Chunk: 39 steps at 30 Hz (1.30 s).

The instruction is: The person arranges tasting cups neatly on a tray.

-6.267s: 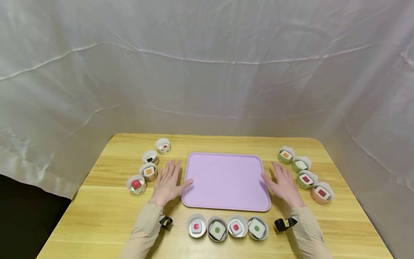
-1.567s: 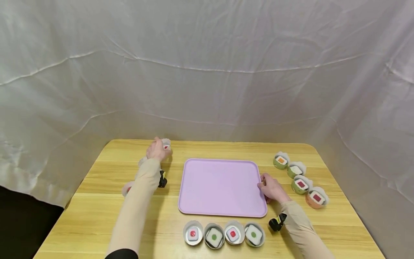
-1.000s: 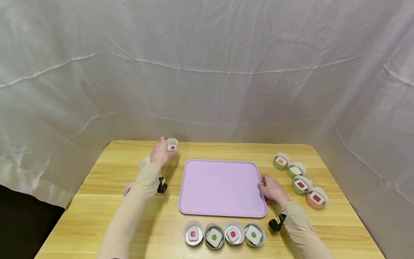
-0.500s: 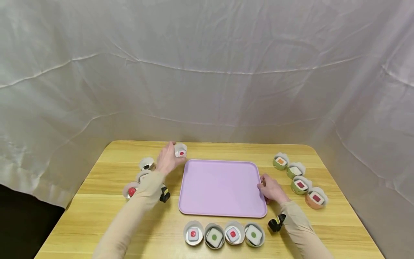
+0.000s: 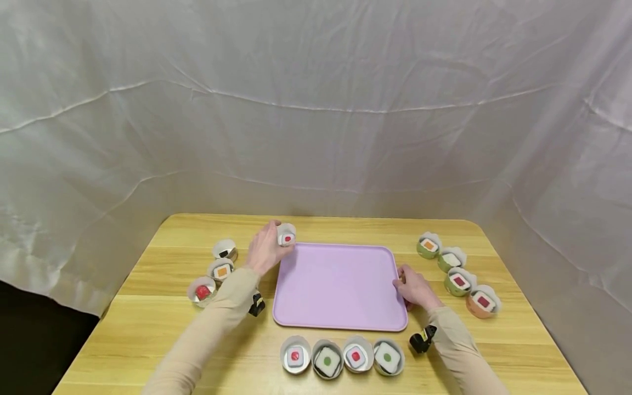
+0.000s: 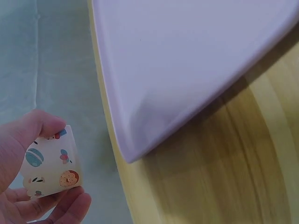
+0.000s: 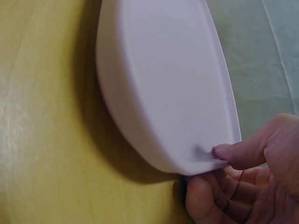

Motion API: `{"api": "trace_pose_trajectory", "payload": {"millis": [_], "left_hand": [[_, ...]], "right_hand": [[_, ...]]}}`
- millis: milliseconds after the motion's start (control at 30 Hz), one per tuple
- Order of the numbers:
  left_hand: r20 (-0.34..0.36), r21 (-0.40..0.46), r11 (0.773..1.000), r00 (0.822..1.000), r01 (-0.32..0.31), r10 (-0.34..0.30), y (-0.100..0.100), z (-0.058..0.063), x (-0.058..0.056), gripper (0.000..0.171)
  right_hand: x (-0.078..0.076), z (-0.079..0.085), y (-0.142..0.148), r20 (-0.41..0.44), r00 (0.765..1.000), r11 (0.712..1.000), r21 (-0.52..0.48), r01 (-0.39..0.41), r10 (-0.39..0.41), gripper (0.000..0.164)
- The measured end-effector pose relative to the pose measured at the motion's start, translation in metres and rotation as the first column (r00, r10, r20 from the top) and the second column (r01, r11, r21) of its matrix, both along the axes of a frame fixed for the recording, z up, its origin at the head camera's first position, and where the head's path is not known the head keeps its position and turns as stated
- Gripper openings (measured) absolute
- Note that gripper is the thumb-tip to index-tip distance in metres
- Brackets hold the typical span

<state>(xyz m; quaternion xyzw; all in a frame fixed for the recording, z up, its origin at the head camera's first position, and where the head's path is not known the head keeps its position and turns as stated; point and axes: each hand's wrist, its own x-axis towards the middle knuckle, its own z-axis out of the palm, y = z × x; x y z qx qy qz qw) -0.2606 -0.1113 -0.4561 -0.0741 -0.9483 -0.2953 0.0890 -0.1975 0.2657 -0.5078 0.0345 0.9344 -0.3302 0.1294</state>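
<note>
My left hand (image 5: 264, 249) holds a small paper cake cup (image 5: 286, 235) by its sides, thumb and fingers round it, at the far left corner of a lilac tray (image 5: 340, 285). Inside the cup lies a white piece with a red centre. The left wrist view shows the cup's printed wall (image 6: 51, 163) with macaron and cookie pictures, held apart from the tray. My right hand (image 5: 416, 287) pinches the tray's right rim; in the right wrist view the thumb (image 7: 243, 149) lies on top and curled fingers (image 7: 210, 196) sit underneath.
To the left stand cups with a black-centred piece (image 5: 225, 250), an orange-centred piece (image 5: 222, 271) and a red piece (image 5: 202, 292). Several cups (image 5: 327, 359) line the tray's near side. Several green and orange cups (image 5: 460, 282) stand at the right. A pale curtain (image 5: 316, 137) hangs behind the table.
My left hand has left the tray's side, taken the farthest left cup and carried it rightward to the tray's corner. My right hand has come to grip the tray's rim and stays there.
</note>
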Motion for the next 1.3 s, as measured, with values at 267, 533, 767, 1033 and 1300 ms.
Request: {"api": "trace_pose_trajectory", "payload": {"millis": [267,533,767,1033,1300], "left_hand": [[0.025,-0.013,1.0,1.0,0.008,-0.007,0.011,-0.005,0.004,0.069],[0.043,-0.034,0.999,0.999,0.011,-0.009,0.018,-0.012,0.007,0.069],[0.051,-0.038,0.999,0.999,0.012,-0.01,0.024,-0.023,0.006,0.069],[0.071,-0.042,0.999,0.997,-0.004,0.007,0.029,-0.031,0.005,0.07],[0.096,-0.037,0.999,0.995,-0.006,0.009,0.03,-0.036,0.006,0.069]], "right_hand": [[0.003,0.003,-0.001,-0.026,1.0,1.0,0.007,-0.002,0.002,0.017],[0.003,0.002,0.0,-0.025,1.0,1.0,0.01,-0.006,0.007,0.018],[0.002,0.001,0.0,-0.01,1.0,1.0,0.007,-0.004,0.004,0.018],[0.001,0.0,0.001,-0.016,1.0,1.0,0.013,-0.006,0.006,0.018],[0.002,0.001,0.001,-0.014,1.0,1.0,0.011,-0.005,0.005,0.019]]}}
